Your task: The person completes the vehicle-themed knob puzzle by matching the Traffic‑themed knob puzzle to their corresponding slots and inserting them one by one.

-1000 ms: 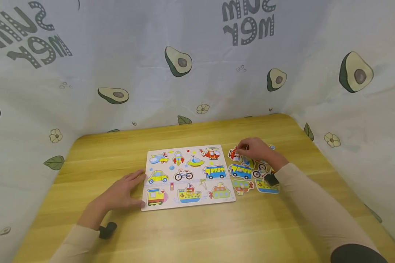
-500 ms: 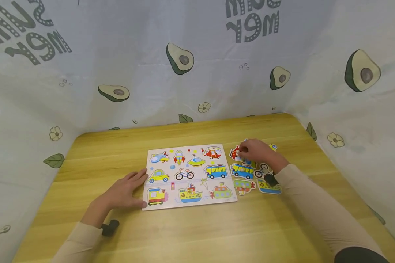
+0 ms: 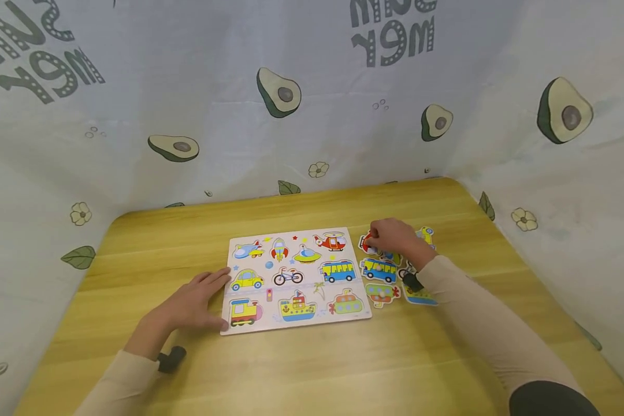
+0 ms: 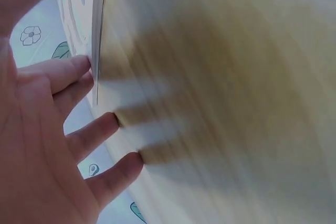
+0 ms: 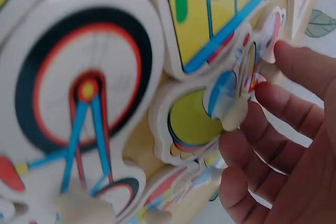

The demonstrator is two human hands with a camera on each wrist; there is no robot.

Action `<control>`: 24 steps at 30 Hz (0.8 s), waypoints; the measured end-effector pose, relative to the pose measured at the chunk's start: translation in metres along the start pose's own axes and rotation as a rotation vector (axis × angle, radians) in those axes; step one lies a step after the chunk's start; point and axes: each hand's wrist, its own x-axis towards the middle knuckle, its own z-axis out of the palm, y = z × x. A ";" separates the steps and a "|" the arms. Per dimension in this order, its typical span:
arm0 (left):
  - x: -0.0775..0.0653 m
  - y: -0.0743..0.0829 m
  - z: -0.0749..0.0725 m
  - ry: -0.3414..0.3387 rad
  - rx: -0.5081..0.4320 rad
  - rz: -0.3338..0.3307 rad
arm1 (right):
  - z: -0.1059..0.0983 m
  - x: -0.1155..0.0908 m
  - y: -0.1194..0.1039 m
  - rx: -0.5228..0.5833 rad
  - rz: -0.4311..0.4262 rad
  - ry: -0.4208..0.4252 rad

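A wooden puzzle board (image 3: 312, 294) printed with vehicles lies on the table. My left hand (image 3: 195, 303) rests at its left side, fingers spread, with the index finger and thumb touching the edge; the left wrist view shows the other fingertips on the wood. Right of the board lie loose knobbed pieces. My right hand (image 3: 397, 238) pinches the knob of the red helicopter piece (image 3: 364, 245) between thumb and index finger, the piece partly hidden beneath. Close under the other fingers lies a flying saucer piece (image 5: 191, 116).
Next to the board lie a bus piece (image 3: 378, 270), a submarine piece (image 3: 382, 293) and a ship piece (image 3: 420, 298). A bicycle piece (image 5: 84, 82) is partly covered by the right wrist in the head view. A car piece (image 3: 426, 236) lies farther back. Patterned cloth (image 3: 218, 104) surrounds the table (image 3: 291, 375).
My right hand has shifted slightly left, its fingertips now at the helicopter piece's knob. The left hand keeps its place at the board. The head view has shifted slightly.
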 end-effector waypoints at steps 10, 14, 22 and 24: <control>0.003 0.000 0.006 0.018 0.053 -0.031 | 0.001 -0.004 -0.003 0.022 0.021 0.030; 0.003 -0.001 0.009 0.019 0.043 -0.031 | 0.001 -0.005 -0.005 0.036 0.027 0.021; 0.001 -0.001 0.010 0.018 0.027 -0.039 | -0.002 -0.008 -0.005 0.060 -0.004 0.079; 0.000 -0.001 0.009 0.014 0.029 -0.038 | -0.004 -0.009 -0.005 0.068 -0.027 0.102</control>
